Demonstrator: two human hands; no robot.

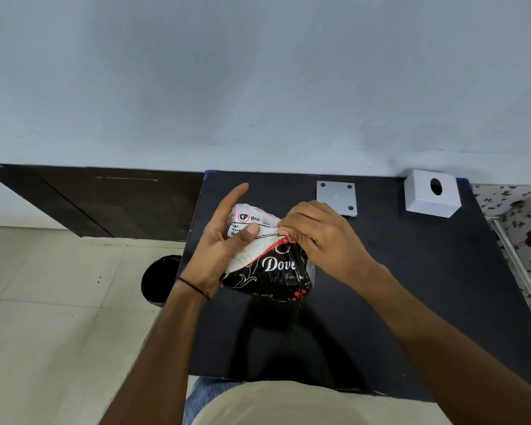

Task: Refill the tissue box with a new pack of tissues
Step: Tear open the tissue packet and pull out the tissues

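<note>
I hold a tissue pack (270,265) in black, white and red plastic wrap above the middle of the black table (411,286). My left hand (224,237) cups its left side, thumb pressed on the white label. My right hand (316,237) pinches the wrap at the pack's top right edge. The white tissue box (430,194), with an oval hole on top, stands at the table's far right corner. Its flat white base plate (336,196) lies apart from it, to its left.
A black waste bin (160,277) stands on the tiled floor left of the table. A dark wooden panel (105,200) runs along the wall at the left. A floral cloth (524,240) lies past the table's right edge. The wall is close behind the table.
</note>
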